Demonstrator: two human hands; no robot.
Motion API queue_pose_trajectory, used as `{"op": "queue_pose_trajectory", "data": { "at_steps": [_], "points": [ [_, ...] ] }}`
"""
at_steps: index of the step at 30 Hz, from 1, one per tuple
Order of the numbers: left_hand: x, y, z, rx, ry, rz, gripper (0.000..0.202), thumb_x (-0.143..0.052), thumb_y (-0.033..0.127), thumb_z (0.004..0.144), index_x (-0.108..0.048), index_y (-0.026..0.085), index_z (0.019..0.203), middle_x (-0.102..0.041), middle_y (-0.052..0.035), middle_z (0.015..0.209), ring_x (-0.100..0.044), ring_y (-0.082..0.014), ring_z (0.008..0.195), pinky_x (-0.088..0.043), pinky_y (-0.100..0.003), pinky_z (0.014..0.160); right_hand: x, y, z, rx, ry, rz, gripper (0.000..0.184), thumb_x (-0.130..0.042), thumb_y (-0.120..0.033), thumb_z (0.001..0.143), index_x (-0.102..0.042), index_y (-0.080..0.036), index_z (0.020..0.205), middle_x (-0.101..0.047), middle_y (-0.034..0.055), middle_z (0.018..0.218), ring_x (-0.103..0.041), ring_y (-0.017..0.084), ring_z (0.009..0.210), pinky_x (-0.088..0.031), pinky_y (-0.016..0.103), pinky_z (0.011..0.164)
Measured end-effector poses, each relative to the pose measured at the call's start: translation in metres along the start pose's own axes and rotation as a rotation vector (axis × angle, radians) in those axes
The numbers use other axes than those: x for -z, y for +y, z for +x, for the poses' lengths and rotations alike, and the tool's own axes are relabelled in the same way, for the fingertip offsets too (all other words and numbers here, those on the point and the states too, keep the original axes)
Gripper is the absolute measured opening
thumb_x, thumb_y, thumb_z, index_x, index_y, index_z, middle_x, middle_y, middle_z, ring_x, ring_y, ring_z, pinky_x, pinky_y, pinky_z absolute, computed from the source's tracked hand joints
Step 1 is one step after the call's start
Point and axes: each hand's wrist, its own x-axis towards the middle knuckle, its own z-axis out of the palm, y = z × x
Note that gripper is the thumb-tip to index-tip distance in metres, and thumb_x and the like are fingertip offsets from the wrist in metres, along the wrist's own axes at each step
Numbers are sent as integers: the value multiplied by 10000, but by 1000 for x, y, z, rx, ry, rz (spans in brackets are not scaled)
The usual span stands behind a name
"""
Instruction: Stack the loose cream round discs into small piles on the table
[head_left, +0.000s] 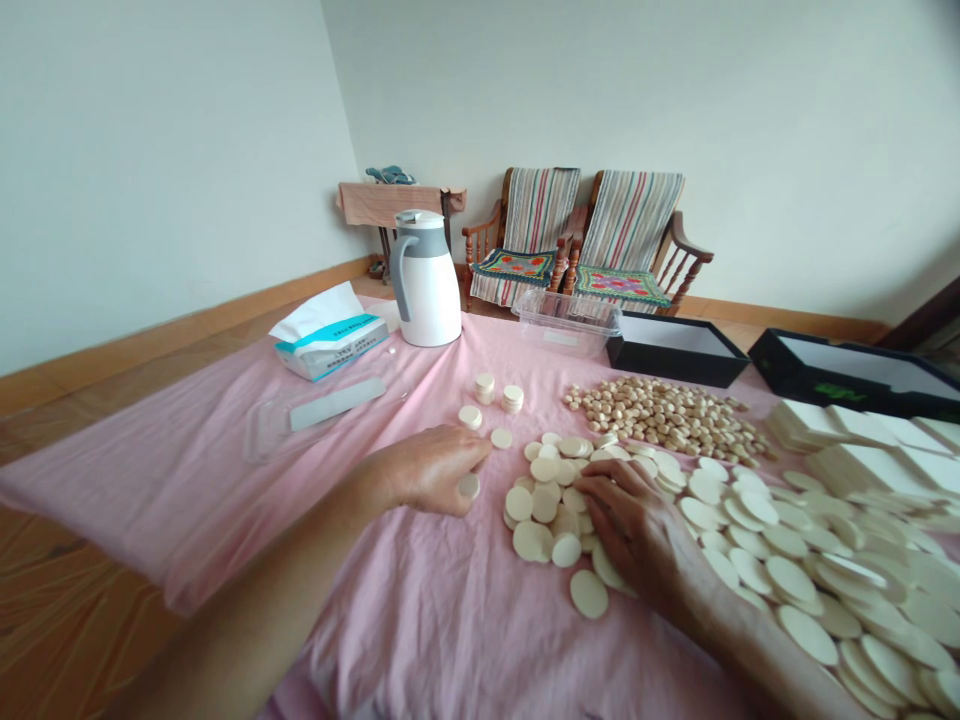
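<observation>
Left grip (429, 468) is closed on a pale disc (469, 487), which shows between thumb and fingers, low over the pink-covered worktop (442, 620); whether the disc touches the cloth I cannot tell. Right grip (630, 510) lies palm down, fingers a little apart, on the left side of a broad spread of loose discs (787, 575); whether it pinches one I cannot tell. This spread reaches from the middle of the worktop towards its near right corner, many discs overlapping. Beyond the left grip, on the side of the far edge, three short stacks (484, 388) stand close together, with a separate disc (502, 438) near the fingers.

Between the loose discs and the far edge sits a heap of small wooden pieces (667, 415); to its right, white rectangular pieces (870, 465) are piled up. Along the far edge come a white and grey jug (431, 300), a clear plastic box (568, 322) and two black trays (679, 355). Nearer the left edge, a tissue pack (334, 340) rests just behind a clear lid (270, 425).
</observation>
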Motion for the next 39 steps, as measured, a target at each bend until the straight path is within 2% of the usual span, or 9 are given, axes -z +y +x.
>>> {"op": "queue_pose_trajectory", "data": {
  "at_steps": [4, 7, 14, 19, 27, 31, 33, 35, 39],
  "points": [
    [-3, -4, 12, 10, 223, -129, 151, -539, 120, 676, -491, 189, 802, -570, 8, 801, -542, -127, 676, -380, -234, 599, 0, 0, 0, -2, -12, 10, 225, -411, -145, 909, -617, -169, 995, -568, 102, 1031, -531, 212, 926, -489, 381, 799],
    [-6, -4, 21, 46, 279, -166, 153, -527, 116, 693, -506, 180, 831, -572, -9, 861, -535, -106, 638, -392, -228, 588, 1, -1, 0, 5, -10, 9, 228, -410, -146, 911, -622, -176, 988, -574, 99, 1018, -533, 213, 913, -487, 387, 794],
    [-2, -3, 42, 0, 241, -5, 252, -514, 63, 660, -546, 190, 876, -595, -38, 931, -565, -178, 844, -414, -254, 703, 3, -3, 3, 26, 36, 24, 238, -398, -138, 914, -630, -177, 951, -589, 96, 969, -541, 204, 874, -494, 374, 769],
    [-1, -6, 55, 47, 144, 40, 190, -561, 98, 682, -575, 188, 848, -642, -48, 898, -601, -201, 820, -414, -267, 692, 3, -3, 3, 17, 39, 23, 237, -402, -136, 910, -633, -175, 942, -587, 93, 955, -544, 205, 876, -494, 371, 770],
    [-15, -12, 56, 85, 143, 31, 134, -562, 90, 702, -594, 187, 790, -657, -51, 863, -616, -208, 814, -425, -285, 725, 5, -5, 4, 11, 21, 38, 238, -402, -118, 904, -628, -167, 964, -585, 96, 953, -526, 210, 880, -485, 384, 786],
    [-11, -11, 52, 86, 167, 19, 265, -599, 108, 709, -619, 193, 960, -644, -67, 1003, -601, -224, 920, -436, -302, 797, 3, -4, 4, 8, 22, 42, 240, -401, -111, 904, -630, -161, 958, -586, 98, 961, -519, 208, 882, -479, 382, 782],
    [-8, -5, 50, 45, 213, -5, 343, -614, 126, 724, -607, 199, 1060, -614, -76, 1081, -582, -227, 969, -435, -306, 827, 2, -3, 3, 9, 25, 42, 238, -404, -110, 903, -631, -160, 951, -586, 97, 960, -521, 207, 884, -477, 378, 781],
    [-6, 4, 49, -68, 229, -53, 331, -587, 116, 761, -615, 210, 1077, -606, -64, 1051, -581, -202, 937, -438, -287, 810, 1, -2, 3, 11, 27, 46, 233, -406, -117, 906, -632, -161, 947, -585, 95, 960, -525, 206, 884, -477, 375, 780],
    [-10, 19, 51, -322, 126, -124, 294, -536, 85, 816, -626, 210, 1066, -607, -56, 985, -575, -178, 915, -429, -263, 815, 1, -2, 3, 15, 27, 49, 226, -411, -131, 911, -633, -165, 933, -583, 92, 959, -526, 206, 873, -475, 372, 772]
  ]
}}
